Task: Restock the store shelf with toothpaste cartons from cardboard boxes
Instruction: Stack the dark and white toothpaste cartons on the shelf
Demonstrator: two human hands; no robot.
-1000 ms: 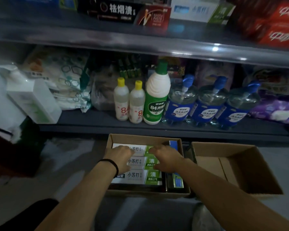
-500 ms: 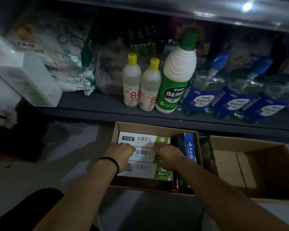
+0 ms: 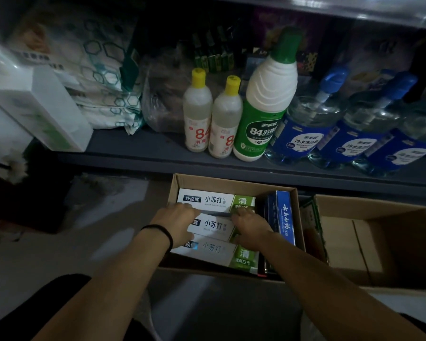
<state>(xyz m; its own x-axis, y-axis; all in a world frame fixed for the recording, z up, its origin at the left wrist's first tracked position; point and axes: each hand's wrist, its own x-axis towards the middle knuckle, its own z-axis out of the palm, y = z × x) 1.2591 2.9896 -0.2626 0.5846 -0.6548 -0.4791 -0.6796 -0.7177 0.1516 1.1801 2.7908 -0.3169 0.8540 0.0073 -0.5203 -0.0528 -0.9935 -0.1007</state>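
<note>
**Carton lift from the open box**

Hands at the middle carton (image 3: 214, 226) of three white-and-green toothpaste cartons lying flat, label up, in the left cardboard box (image 3: 234, 184) on the floor below the shelf edge. Left hand (image 3: 176, 221) curls over its left end, right hand (image 3: 250, 223) over its green right end; each grip looks closed on the carton, though the fingertips are hidden on its far side. A dark gap shows between this carton and the far carton (image 3: 215, 200).

To do it well, as I judge: lift both ends level and straight up so the near carton (image 3: 214, 252) stays put.

Same box, right side: blue cartons (image 3: 282, 217) standing on edge against the wall. Right-hand box (image 3: 379, 217) shows mostly bare cardboard floor. Bottles (image 3: 263, 107) crowd the lower shelf (image 3: 143, 148); the toothpaste slot is not in view.
</note>
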